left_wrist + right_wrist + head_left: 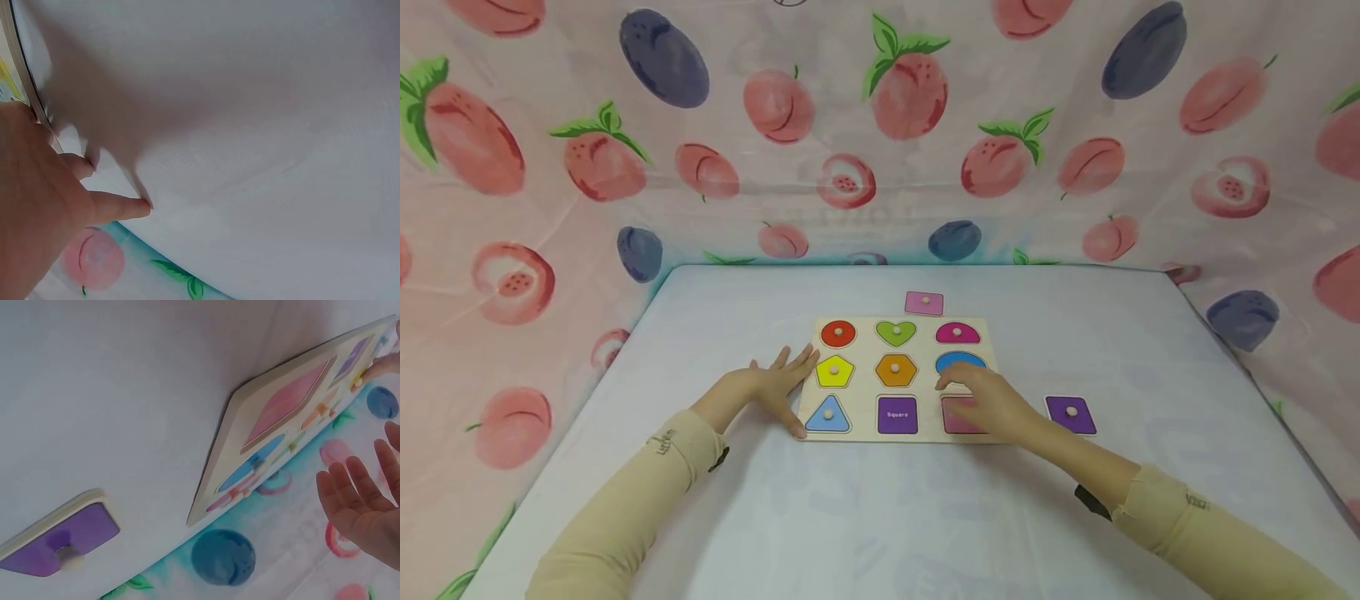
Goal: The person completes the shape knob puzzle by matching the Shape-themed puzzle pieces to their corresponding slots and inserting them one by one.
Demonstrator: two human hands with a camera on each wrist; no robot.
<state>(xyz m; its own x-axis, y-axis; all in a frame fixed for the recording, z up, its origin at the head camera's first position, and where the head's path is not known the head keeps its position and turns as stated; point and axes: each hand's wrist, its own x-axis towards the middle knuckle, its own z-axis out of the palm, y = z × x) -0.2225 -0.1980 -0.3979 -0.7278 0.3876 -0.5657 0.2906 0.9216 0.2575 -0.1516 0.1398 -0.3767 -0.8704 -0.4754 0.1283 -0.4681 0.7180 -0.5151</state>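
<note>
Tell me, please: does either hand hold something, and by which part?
Nothing is held. The left hand rests flat at the puzzle board edge; the right hand hovers open over it.

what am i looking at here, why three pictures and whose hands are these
No machine here: a person works with two bare hands. The big picture comes from a camera on their head; the other two come from cameras on each wrist, so they look tilted and close.

On the white table lies a wooden shape puzzle board. A pink square piece lies behind it and a purple square piece to its right. The left hand rests flat at the board's left edge. The right hand hovers open over the blue oval piece and the empty pink slot. Neither holds anything.
</note>
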